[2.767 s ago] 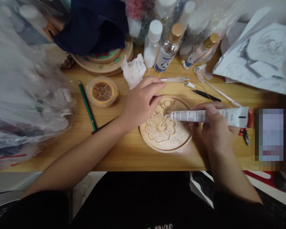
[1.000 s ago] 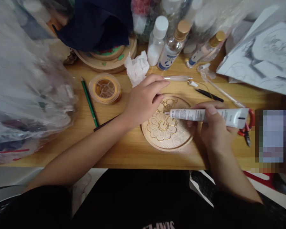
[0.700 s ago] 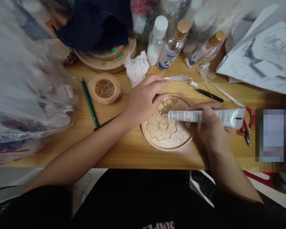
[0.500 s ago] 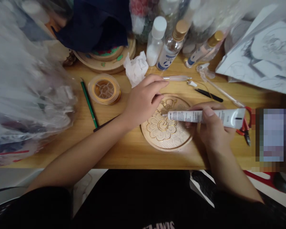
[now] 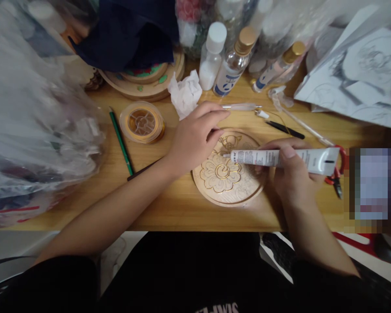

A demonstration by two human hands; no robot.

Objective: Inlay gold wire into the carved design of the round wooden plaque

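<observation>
A round wooden plaque [image 5: 247,191] lies on the table, with a pencilled pattern and gold wire set along a flower and a smaller figure. My right hand [image 5: 293,169] is closed around a white glue tube [image 5: 256,157], held nearly level. Its narrow nozzle points left, over the upper edge of the wire flower [image 5: 222,171]; whether the tip touches the wood I cannot tell. My left hand [image 5: 198,134] rests at the plaque's upper left rim, fingers stretched to the right and holding nothing.
Left of the plaque are a spool of gold wire [image 5: 142,122] and a green pencil [image 5: 121,141]. Behind stand crumpled tissue [image 5: 184,93] and several bottles [image 5: 231,67]. Black tweezers [image 5: 285,129] and red-handled pliers [image 5: 337,180] lie right. A big plastic bag [image 5: 42,126] fills the left side.
The glue tube and my right hand have shifted very slightly to the right. My left hand and the plaque stay essentially in place.
</observation>
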